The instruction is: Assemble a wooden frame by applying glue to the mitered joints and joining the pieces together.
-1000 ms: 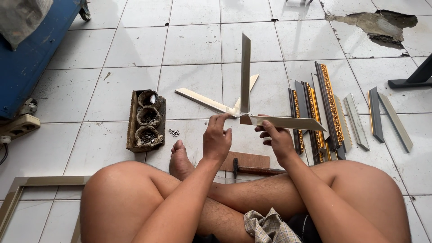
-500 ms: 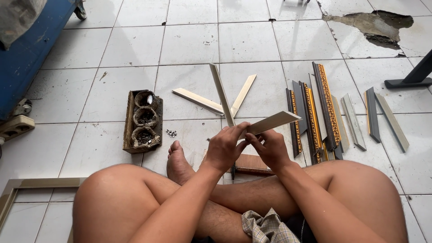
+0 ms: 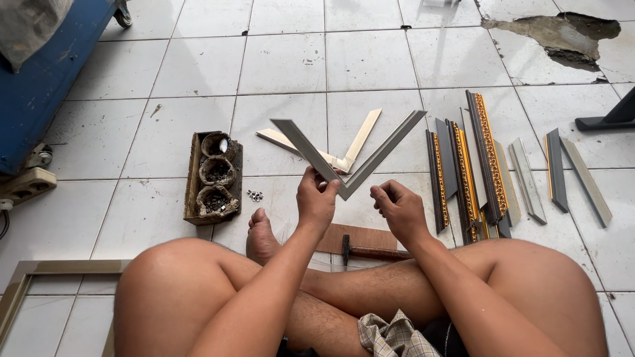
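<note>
Above the crossed legs, left hand [image 3: 317,198] is pinching the V-shaped frame corner [image 3: 348,158] at its joint; right hand [image 3: 397,206] is hovering loosely curled, holding nothing (hammer [image 3: 370,251] on floor below, nail tray [image 3: 213,177] to the left, moulding strips [image 3: 476,165] to the right).

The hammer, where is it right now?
In the head view the hammer lies on the tiled floor beside a small wooden board, just below the right hand and in front of the crossed legs.

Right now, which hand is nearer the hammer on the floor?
Right. The right hand hangs just above the hammer, apart from it. The left hand is further to the left, gripping the V-shaped frame corner.
</note>
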